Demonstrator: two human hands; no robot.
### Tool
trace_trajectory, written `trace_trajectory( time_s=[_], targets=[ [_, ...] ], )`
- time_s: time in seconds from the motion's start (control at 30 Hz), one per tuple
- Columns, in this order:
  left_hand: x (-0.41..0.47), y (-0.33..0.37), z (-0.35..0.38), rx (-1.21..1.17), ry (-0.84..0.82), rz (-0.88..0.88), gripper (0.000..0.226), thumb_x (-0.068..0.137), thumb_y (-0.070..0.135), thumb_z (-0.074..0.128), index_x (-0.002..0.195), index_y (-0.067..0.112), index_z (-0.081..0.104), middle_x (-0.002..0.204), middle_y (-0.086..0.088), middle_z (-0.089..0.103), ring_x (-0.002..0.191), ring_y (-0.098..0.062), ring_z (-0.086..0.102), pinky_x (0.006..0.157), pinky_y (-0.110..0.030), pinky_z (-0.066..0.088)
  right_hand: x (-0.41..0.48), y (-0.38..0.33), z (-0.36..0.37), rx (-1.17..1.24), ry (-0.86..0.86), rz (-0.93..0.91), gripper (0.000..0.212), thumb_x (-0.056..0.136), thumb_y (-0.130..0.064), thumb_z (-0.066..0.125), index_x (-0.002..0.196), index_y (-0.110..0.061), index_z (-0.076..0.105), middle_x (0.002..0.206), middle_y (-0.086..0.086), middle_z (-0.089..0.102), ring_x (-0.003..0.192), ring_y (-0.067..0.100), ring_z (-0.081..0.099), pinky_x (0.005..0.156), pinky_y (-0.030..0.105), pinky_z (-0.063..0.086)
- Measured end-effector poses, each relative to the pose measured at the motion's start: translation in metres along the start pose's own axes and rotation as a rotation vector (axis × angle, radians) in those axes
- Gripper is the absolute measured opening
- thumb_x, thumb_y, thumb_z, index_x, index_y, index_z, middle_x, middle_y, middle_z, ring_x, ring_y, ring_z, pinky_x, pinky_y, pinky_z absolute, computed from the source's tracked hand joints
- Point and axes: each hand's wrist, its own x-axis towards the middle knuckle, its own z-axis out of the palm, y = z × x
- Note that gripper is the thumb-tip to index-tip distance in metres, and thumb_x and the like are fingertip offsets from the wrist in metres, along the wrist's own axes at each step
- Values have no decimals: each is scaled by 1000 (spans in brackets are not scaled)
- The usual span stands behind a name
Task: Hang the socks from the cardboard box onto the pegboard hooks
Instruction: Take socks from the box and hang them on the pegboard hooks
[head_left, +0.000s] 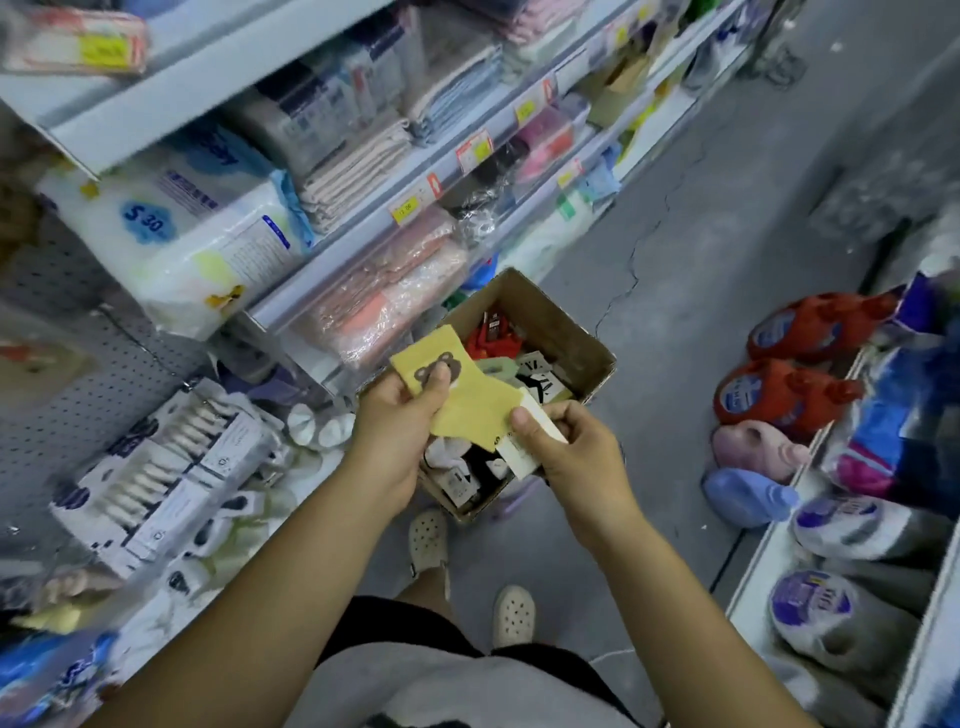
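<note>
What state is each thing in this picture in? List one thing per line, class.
Yellow sock: out of the box, held in both hands.
Left-hand grip: pinches the sock at the bear.
Right-hand grip: pinches the sock's white card.
Cardboard box: open, socks inside.

One wide view is taken from head height, tilted steeply down: the box (548, 312) is seen close below, the floor (701, 218) ahead, shelves (358, 228) on both sides.

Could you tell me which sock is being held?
The yellow bear-face sock, held by the left hand and right hand; the other socks lie in the cardboard box.
</note>
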Motion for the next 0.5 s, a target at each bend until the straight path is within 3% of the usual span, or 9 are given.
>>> trace_trajectory(
  time_s=[0.1,0.27,0.4,0.5],
  targets=[
    [-28,-5,-4,-112,93,56,8,99,22,65,104,18,68,113,-6,76,102,-23,71,99,-48,55,-12,3,-20,-43,-40,8,37,77,-46,83,90,-15,65,94,17,74,75,26,68,66,54,56],
    [-77,-17,-13,-256,172,144,8,103,19,57,110,20,61,108,2,73,94,-17,71,94,-53,56,-35,1,-45,-101,-153,-69,21,85,-26,80,95,-13,67,88,7,71,72,16,66,57,29,51],
    [-118,-21,-31,-307,229,203,10,104,20,54,113,22,58,109,4,72,98,-17,72,82,-49,60,-53,-9,-34,-71,-270,-77,9,88,-16,76,97,-18,73,95,8,76,91,27,74,78,42,61],
    [-143,-19,-52,-311,256,240,7,104,20,53,109,22,58,111,0,72,96,-22,73,72,-47,63,-69,-18,-11,-31,-383,-52,12,91,-12,72,103,-14,73,96,6,75,89,21,74,69,36,63]
  ],
)
